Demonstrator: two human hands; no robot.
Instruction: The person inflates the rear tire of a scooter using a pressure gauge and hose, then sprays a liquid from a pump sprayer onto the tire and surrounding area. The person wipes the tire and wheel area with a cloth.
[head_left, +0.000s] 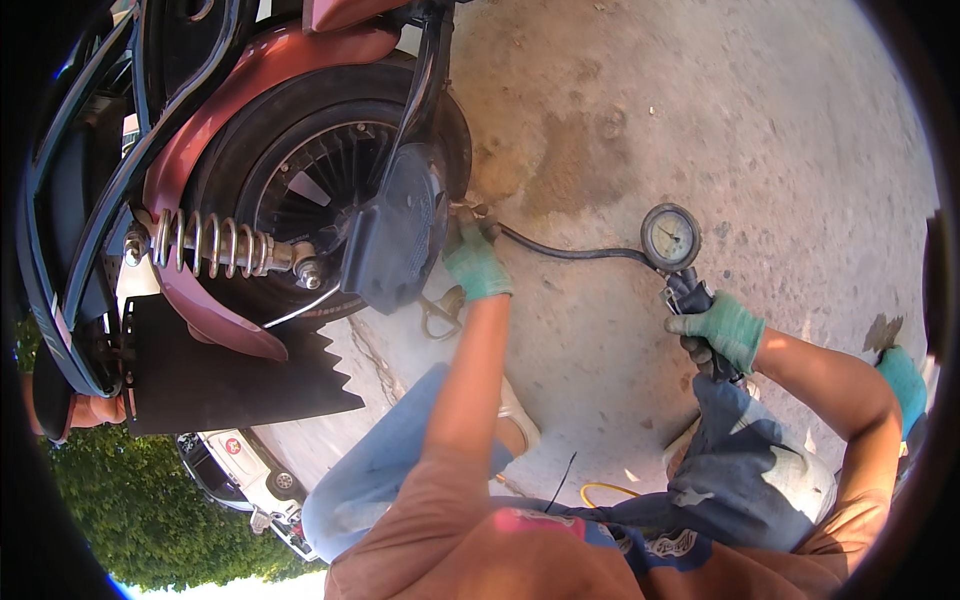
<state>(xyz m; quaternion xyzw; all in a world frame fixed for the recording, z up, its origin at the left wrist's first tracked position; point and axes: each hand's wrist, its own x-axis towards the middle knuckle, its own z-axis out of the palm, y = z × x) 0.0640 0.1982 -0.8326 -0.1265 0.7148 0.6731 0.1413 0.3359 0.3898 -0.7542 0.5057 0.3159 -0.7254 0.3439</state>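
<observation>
My right hand (718, 330), in a green glove with dark fingertips, is closed around the black handle of a tire inflator gun (688, 292). Its round pressure gauge (671, 237) faces up. From the gun a black rubber hose (570, 253) runs left to my left hand (474, 255), gloved the same way, whose fingers are at the lower edge of the scooter's wheel. What those fingers pinch is partly hidden; it appears to be the hose end. Beside that hand are the black tire (456, 142) and a dark plastic cover (405, 225) over the wheel hub.
A coil-spring shock absorber (214, 244), a pink fender (225, 319) and a black mud flap (232, 375) are at the left. A metal stand part (441, 313) lies below my left hand. A yellow hose (607, 487) is between my legs. Another person's hand (97, 411) shows at the far left.
</observation>
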